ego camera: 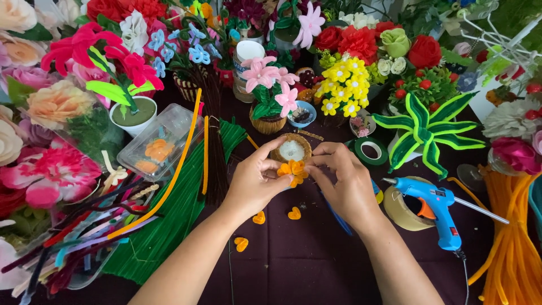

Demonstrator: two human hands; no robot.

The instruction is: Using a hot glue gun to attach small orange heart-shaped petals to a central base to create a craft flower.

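Both hands mid-frame: left hand (pixel 254 181) & right hand (pixel 344 178), fingers of each pinching a small orange flower (pixel 292 169), partly hidden by fingertips. Just above it, a little wicker basket (pixel 291 149). Loose orange petals (pixel 294 213) on table (pixel 305 265) below. Blue glue gun (pixel 435 206) at right, cord cut off at bottom edge.

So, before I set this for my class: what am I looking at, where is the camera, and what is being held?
There is one picture, taken by a camera worn on a person's head, looking down at their own bare hands. The left hand and right hand together pinch a small orange flower of fuzzy wire. Loose orange petals lie on the dark tablecloth. Nearby are a blue glue gun, a roll of green tape, a small basket pot, green fuzzy stems, and many finished craft flowers at the back.
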